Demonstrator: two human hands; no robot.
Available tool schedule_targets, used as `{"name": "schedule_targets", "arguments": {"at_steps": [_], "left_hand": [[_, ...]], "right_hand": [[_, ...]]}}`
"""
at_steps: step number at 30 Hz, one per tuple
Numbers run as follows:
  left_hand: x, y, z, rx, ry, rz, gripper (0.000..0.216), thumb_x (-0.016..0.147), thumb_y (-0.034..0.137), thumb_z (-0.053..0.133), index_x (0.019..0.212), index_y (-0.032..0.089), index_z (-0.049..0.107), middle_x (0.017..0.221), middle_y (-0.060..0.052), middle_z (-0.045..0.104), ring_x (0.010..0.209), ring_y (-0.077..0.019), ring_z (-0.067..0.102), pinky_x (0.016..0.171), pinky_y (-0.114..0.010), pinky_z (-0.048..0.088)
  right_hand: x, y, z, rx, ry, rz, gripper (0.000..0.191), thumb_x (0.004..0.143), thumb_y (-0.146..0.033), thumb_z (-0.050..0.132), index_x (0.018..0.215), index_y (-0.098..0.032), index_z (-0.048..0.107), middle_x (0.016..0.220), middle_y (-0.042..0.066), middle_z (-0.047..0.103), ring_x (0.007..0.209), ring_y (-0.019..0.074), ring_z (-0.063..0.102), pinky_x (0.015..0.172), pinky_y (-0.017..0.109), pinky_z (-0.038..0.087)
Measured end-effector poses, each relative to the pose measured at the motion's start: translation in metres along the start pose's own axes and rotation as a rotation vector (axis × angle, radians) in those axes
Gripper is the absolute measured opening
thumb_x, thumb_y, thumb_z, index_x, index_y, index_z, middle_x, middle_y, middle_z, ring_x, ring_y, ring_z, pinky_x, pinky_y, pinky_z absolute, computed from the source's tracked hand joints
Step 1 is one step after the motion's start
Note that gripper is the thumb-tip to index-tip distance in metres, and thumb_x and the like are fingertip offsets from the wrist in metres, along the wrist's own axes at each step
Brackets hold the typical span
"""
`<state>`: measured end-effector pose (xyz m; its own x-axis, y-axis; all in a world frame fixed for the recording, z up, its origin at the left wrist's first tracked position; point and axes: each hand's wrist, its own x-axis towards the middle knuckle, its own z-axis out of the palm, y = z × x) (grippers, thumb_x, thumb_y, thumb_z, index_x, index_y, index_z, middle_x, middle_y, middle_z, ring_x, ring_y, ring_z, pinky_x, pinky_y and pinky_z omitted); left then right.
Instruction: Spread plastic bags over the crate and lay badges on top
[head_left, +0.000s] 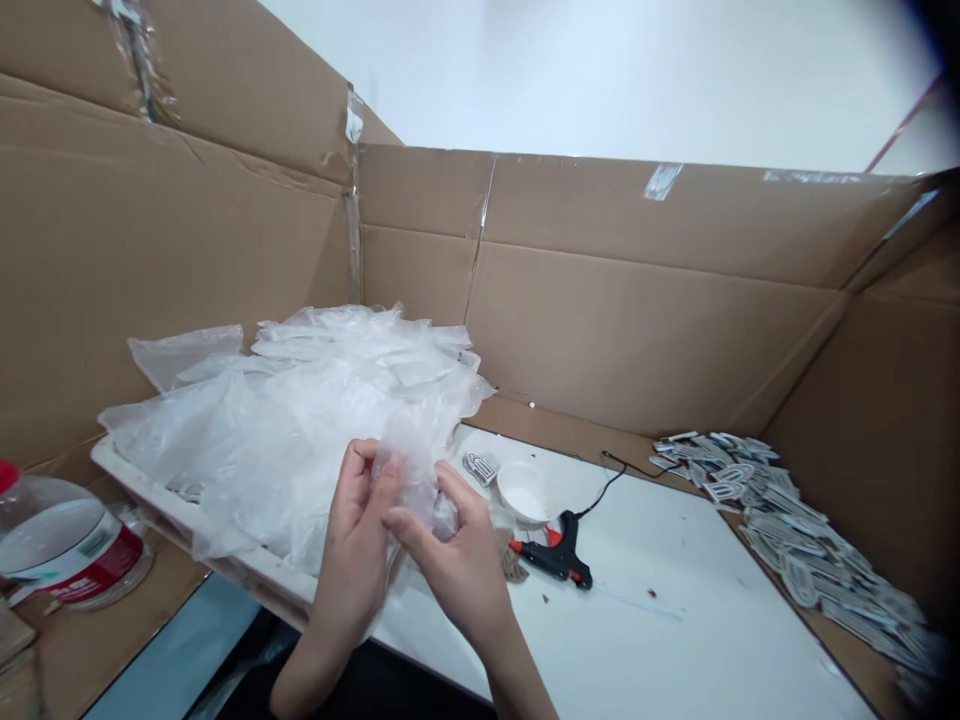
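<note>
Holding: left hand [356,545] and right hand [457,560], each grip pinching one small clear thin plastic bag [411,470], raised between both sets of fingertips.
Bag axis: roughly upright; both hands equally near.
Supply: heap of clear plastic bags [300,400], behind and left of the grip, touching the held bag.
Desk: white desk [675,620]; black-and-orange glue gun [559,555] right of the grip.
Room: brown cardboard walls [637,300] enclose it.

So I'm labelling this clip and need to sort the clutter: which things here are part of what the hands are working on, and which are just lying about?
In hand:
- left hand and right hand, both pinching one clear plastic bag
- pile of plastic bags in the white tray

Lying about:
- glue gun
- small white cup
- heap of grey badges
- bottle with red label
</note>
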<state>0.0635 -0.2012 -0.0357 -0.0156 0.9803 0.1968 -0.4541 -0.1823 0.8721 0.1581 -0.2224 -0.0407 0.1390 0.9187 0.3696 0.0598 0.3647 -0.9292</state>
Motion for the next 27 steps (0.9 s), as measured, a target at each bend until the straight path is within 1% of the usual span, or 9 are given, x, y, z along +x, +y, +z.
{"name": "schedule_targets", "arguments": {"at_steps": [4,8,11,13,15,17,20,22,27], "left_hand": [[0.002,0.005,-0.001,-0.02,0.028,0.046,0.035,0.076,0.039,0.072,0.08,0.021,0.042,0.066,0.006,0.05,0.052,-0.0071,0.047,0.048,-0.015,0.042],[0.01,0.016,-0.004,-0.03,0.093,0.065,0.037,0.071,0.034,0.075,0.08,0.022,0.041,0.061,0.008,0.044,0.046,-0.0055,0.04,0.042,-0.013,0.036],[0.016,0.02,-0.005,0.02,0.132,0.139,0.034,0.071,0.029,0.074,0.08,0.022,0.042,0.068,0.007,0.044,0.047,-0.0039,0.038,0.044,-0.012,0.036],[0.018,0.022,-0.006,0.129,0.156,0.225,0.032,0.072,0.028,0.074,0.083,0.022,0.044,0.079,0.005,0.048,0.056,-0.0048,0.045,0.051,-0.012,0.041],[0.02,0.024,-0.007,0.281,0.159,0.307,0.036,0.069,0.03,0.077,0.092,0.023,0.05,0.095,0.002,0.053,0.075,-0.0096,0.054,0.063,-0.015,0.046],[0.022,0.025,-0.009,0.368,0.108,0.314,0.05,0.067,0.036,0.078,0.109,0.025,0.054,0.104,-0.002,0.055,0.085,-0.014,0.056,0.069,-0.019,0.048],[0.025,0.025,-0.013,0.312,0.017,0.169,0.058,0.078,0.05,0.066,0.127,0.025,0.049,0.076,0.0,0.056,0.056,-0.0103,0.049,0.048,-0.017,0.041],[0.028,0.024,-0.015,0.229,0.062,0.126,0.049,0.084,0.051,0.059,0.124,0.025,0.05,0.06,0.004,0.048,0.045,-0.0086,0.04,0.04,-0.015,0.033],[0.03,0.027,-0.027,0.16,0.273,0.386,0.032,0.083,0.035,0.066,0.11,0.028,0.05,0.075,0.004,0.06,0.046,-0.0049,0.038,0.042,-0.012,0.034]], "right_hand": [[0.007,0.001,-0.003,0.235,0.036,0.141,0.024,0.079,-0.041,0.064,0.073,-0.02,0.057,0.067,-0.002,0.049,0.061,0.0115,0.045,0.055,0.022,0.04],[0.015,0.005,-0.007,0.474,0.09,0.203,0.033,0.078,-0.042,0.065,0.065,-0.02,0.044,0.052,-0.008,0.037,0.045,0.0066,0.028,0.042,0.018,0.024],[0.021,0.003,-0.009,0.36,0.173,0.119,0.027,0.082,-0.043,0.059,0.071,-0.02,0.051,0.059,-0.005,0.047,0.049,0.0079,0.038,0.046,0.018,0.031],[0.025,-0.001,-0.011,0.162,0.226,0.0,0.023,0.079,-0.043,0.063,0.085,-0.021,0.06,0.078,-0.001,0.058,0.069,0.013,0.052,0.06,0.022,0.042],[0.028,-0.007,-0.012,-0.02,0.173,-0.082,0.028,0.074,-0.04,0.069,0.095,-0.021,0.064,0.089,0.002,0.063,0.085,0.0184,0.056,0.072,0.026,0.045],[0.03,-0.013,-0.014,-0.098,0.097,-0.094,0.023,0.078,-0.039,0.067,0.088,-0.019,0.067,0.085,0.003,0.066,0.082,0.0193,0.058,0.072,0.027,0.045],[0.03,-0.016,-0.017,-0.095,0.085,-0.109,0.032,0.089,-0.041,0.053,0.072,-0.017,0.066,0.071,0.002,0.064,0.068,0.0162,0.057,0.065,0.025,0.043],[0.028,-0.011,-0.018,-0.091,0.056,-0.121,0.039,0.091,-0.043,0.049,0.067,-0.017,0.065,0.065,0.002,0.062,0.064,0.015,0.055,0.062,0.024,0.041],[0.021,0.017,-0.021,0.006,0.032,-0.014,0.044,0.087,-0.05,0.053,0.058,-0.016,0.055,0.057,-0.001,0.047,0.058,0.0122,0.042,0.055,0.023,0.035]]}}
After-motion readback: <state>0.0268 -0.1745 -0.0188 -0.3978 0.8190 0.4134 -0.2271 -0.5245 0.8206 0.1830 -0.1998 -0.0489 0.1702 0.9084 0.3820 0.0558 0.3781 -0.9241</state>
